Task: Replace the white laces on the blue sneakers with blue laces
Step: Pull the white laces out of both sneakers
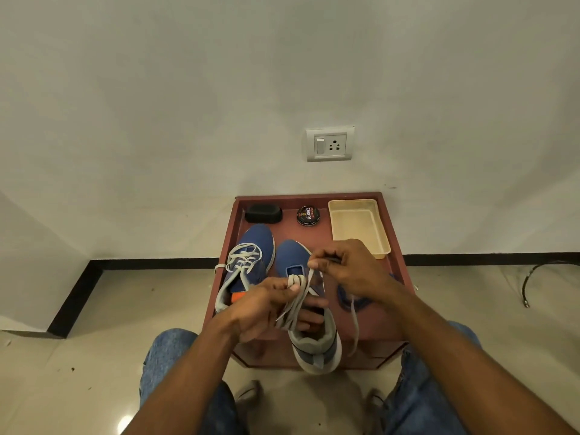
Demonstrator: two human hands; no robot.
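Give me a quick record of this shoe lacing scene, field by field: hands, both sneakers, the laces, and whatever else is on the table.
left hand: grips bunched white lace
right hand: pinches the same lace higher up
near sneaker: white lace pulled out of the front eyelets
far sneaker: still laced white
blue laces: piled right of near sneaker
table: black brush, polish tin, cream tray
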